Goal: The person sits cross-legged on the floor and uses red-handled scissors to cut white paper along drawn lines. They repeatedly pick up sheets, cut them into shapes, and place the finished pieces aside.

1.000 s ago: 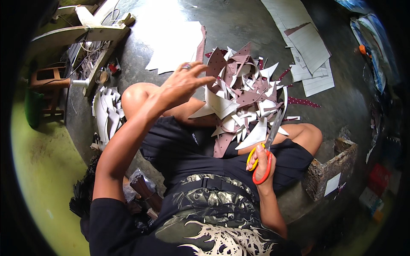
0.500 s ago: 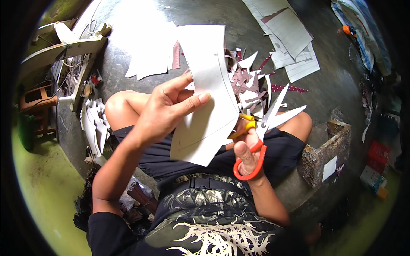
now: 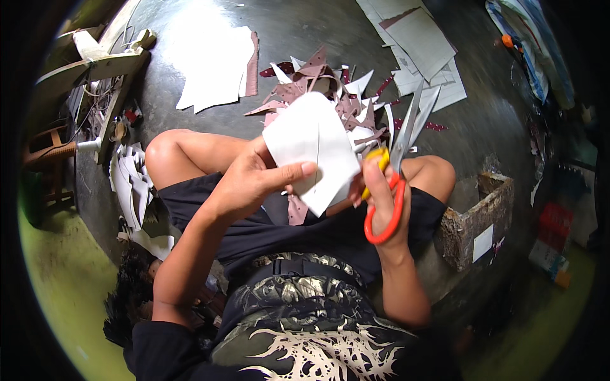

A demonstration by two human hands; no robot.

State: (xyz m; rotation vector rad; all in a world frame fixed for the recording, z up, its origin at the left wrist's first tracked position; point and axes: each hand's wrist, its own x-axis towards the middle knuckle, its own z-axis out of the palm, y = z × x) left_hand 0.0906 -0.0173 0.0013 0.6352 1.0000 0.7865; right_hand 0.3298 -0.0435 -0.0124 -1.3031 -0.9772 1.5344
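Head view: left hand (image 3: 251, 181) pinches the white piece (image 3: 311, 143), thumb best set clear of its line; right hand (image 3: 385, 204) grips scissors (image 3: 399, 153), blades best aimed far

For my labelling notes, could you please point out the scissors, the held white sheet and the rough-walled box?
Scissors (image 3: 399, 154): head view, on the base of the blades.
Held white sheet (image 3: 311, 140): head view, on its broad face.
Rough-walled box (image 3: 486, 218): head view, on an outer wall.
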